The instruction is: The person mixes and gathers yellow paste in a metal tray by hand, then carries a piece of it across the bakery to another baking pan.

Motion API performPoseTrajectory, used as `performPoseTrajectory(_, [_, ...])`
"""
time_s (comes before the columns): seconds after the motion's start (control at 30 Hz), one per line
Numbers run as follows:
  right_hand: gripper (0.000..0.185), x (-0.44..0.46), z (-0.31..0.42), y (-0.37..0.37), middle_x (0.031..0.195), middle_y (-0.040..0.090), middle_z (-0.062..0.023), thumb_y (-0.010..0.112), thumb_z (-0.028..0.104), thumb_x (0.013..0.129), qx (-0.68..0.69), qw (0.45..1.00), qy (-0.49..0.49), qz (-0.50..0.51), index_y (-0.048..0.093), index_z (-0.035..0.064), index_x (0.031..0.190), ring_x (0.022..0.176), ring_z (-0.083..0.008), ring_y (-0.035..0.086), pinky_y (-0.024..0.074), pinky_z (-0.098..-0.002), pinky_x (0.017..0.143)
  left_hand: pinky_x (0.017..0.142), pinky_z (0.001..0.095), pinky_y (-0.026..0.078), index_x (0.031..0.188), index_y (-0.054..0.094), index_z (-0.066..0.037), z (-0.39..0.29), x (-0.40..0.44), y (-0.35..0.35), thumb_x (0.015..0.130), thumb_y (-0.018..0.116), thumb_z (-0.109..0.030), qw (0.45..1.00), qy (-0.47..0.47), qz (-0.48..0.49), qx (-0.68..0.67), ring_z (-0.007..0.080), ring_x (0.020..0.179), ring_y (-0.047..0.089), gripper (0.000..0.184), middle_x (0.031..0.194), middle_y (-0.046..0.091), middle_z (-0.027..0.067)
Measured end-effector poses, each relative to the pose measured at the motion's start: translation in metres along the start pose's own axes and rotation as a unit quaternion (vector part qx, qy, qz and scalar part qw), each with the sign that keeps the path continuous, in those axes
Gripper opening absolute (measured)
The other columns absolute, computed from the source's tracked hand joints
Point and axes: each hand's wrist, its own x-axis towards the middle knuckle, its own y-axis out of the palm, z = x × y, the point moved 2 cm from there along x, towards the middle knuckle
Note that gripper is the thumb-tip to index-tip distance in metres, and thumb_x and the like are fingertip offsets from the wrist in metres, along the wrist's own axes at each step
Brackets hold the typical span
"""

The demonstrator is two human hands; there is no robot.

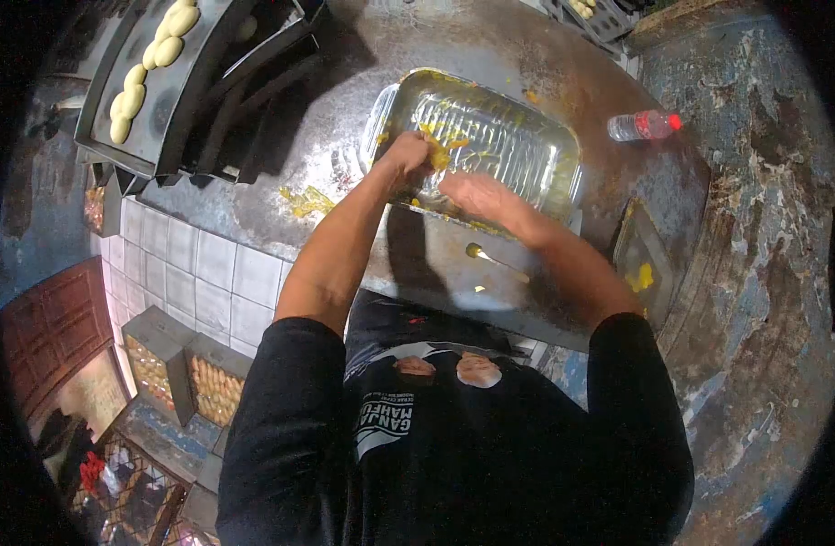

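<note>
A large rectangular metal pan [568, 150], smeared with yellow, lies under both hands. My left hand [410, 153] is closed over the pan's left part, on a soft yellow lump [440, 156] that sticks out past the fingers. To its right, my right hand [477, 193] is low over the pan's near side; its fingers are blurred, and I cannot tell what, if anything, they hold. Just in front of the pan rests a spoon [501, 263] with yellow in its bowl.
Yellow smears [306, 201] mark the metal table [345, 100] left of the pan. A tray [158, 100] of pale dough pieces [129, 102] stands at the upper left. On the right are a red-capped plastic bottle [643, 126] and a flat tray [647, 246] with a yellow patch.
</note>
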Motion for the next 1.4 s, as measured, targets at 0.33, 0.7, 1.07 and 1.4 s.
performPoseTrajectory(0.33, [0.019, -0.005, -0.001, -0.005, 0.100, 0.058, -0.0176, 0.052, 0.003, 0.089, 0.029, 0.999, 0.013, 0.018, 0.053, 0.0006, 0.108, 0.100, -0.0341, 0.063, 0.0544, -0.0430, 0.088, 0.064, 0.0333, 0.054, 0.104, 0.068, 0.003, 0.015, 0.016, -0.001, 0.092, 0.057, -0.008, 1.000, 0.013, 0.000, -0.019, 0.0189, 0.072, 0.066, 0.019, 0.087, 0.070, 0.0114])
performPoseTrajectory(0.7, [0.017, -0.015, 0.003, -0.008, 0.105, 0.059, -0.0158, 0.048, 0.007, 0.091, -0.055, 0.998, -0.019, -0.026, 0.054, 0.0019, 0.107, 0.105, -0.0303, 0.063, 0.0550, -0.0383, 0.088, 0.068, 0.0338, 0.056, 0.107, 0.067, 0.003, 0.014, 0.013, -0.004, 0.093, 0.058, -0.012, 0.999, 0.017, -0.009, 0.035, 0.0205, 0.074, 0.066, 0.023, 0.093, 0.069, 0.0128])
performPoseTrajectory(1.07, [0.020, 0.004, 0.008, -0.012, 0.103, 0.060, -0.0126, 0.051, 0.008, 0.089, -0.091, 0.993, -0.026, 0.073, 0.056, 0.0023, 0.108, 0.103, -0.0270, 0.064, 0.0562, -0.0370, 0.085, 0.067, 0.0345, 0.057, 0.105, 0.068, 0.004, 0.010, 0.008, -0.002, 0.093, 0.057, -0.012, 1.000, 0.019, -0.008, 0.012, 0.0215, 0.073, 0.067, 0.023, 0.090, 0.070, 0.0125])
performPoseTrajectory(1.4, [0.021, -0.010, 0.015, -0.045, 0.107, 0.059, -0.0115, 0.052, 0.008, 0.089, 0.075, 0.990, -0.105, -0.061, 0.055, 0.0048, 0.110, 0.104, -0.0293, 0.063, 0.0569, -0.0389, 0.082, 0.068, 0.0356, 0.057, 0.108, 0.067, 0.006, 0.001, 0.000, 0.000, 0.092, 0.055, -0.010, 1.000, 0.003, -0.007, 0.011, 0.0223, 0.075, 0.068, 0.026, 0.092, 0.071, 0.0140])
